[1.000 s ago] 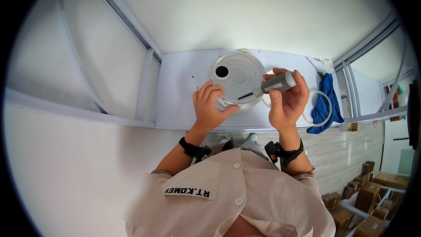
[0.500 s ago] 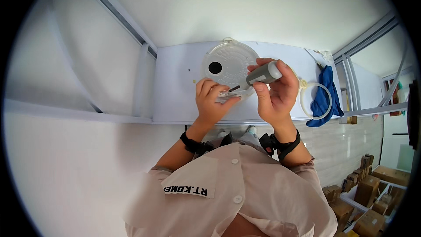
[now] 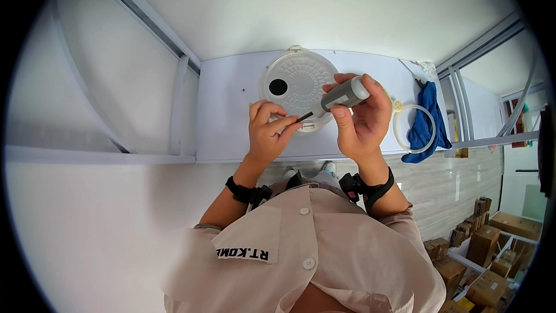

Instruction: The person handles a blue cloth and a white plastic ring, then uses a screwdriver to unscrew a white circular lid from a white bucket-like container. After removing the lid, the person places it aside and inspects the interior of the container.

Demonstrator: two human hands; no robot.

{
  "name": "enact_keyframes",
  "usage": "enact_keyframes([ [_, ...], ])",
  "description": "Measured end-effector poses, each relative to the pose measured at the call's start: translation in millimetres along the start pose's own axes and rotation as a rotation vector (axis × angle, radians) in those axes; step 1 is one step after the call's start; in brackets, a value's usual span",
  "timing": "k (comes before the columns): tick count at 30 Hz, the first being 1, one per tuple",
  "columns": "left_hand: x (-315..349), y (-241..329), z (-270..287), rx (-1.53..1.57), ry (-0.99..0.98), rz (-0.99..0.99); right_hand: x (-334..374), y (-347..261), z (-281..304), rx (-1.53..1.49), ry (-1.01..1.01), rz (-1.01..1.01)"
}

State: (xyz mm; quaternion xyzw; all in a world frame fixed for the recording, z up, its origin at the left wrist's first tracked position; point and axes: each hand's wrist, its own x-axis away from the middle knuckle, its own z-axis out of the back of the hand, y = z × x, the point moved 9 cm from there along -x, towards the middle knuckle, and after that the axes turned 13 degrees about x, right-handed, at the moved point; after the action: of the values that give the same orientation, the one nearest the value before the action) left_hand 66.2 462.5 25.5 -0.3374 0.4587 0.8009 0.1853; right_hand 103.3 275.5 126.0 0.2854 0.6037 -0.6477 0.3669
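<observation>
My left hand [image 3: 267, 130] pinches a thin dark rod [image 3: 305, 117] between thumb and fingers, its free end pointing up and right. My right hand [image 3: 366, 113] grips a thick grey cylindrical tool [image 3: 341, 97] with a paler rounded end; its other end faces the rod. Whether rod and tool touch is too small to tell. Under and beyond both hands lies a round translucent lidded container [image 3: 310, 69] with a black disc [image 3: 278, 87] on top and clips at its rim.
Both stand over a white tabletop [image 3: 223, 122] against a wall. At the right, a whitish ring [image 3: 433, 133] with a round clasp lies partly over a blue cloth [image 3: 425, 95]. Metal frame bars [image 3: 186, 104] flank the table. Cardboard boxes [image 3: 483, 249] sit on a rack at lower right.
The left hand has shifted slightly left and down relative to the container, and the rod shows more clearly. The right hand keeps its hold on the grey tool. The whole view has shifted a little.
</observation>
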Motion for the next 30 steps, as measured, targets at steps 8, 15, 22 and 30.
enact_keyframes([
  [8, 0.8, -1.1, -2.5, -0.034, -0.016, 0.001, -1.0, 0.8, 2.3, 0.010, -0.005, 0.015],
  [15, 3.1, -3.4, -2.2, -0.063, -0.046, -0.028, -12.5, -19.7, -4.7, 0.313, -0.095, 0.169],
  [22, 2.2, -4.1, -0.2, -0.052, -0.046, -0.003, -28.6, -24.7, -14.5, 0.288, -0.083, 0.156],
  [30, -4.0, 4.7, -0.7, -0.097, -0.084, -0.028, -29.3, -28.2, -32.4, 0.256, -0.261, 0.017],
])
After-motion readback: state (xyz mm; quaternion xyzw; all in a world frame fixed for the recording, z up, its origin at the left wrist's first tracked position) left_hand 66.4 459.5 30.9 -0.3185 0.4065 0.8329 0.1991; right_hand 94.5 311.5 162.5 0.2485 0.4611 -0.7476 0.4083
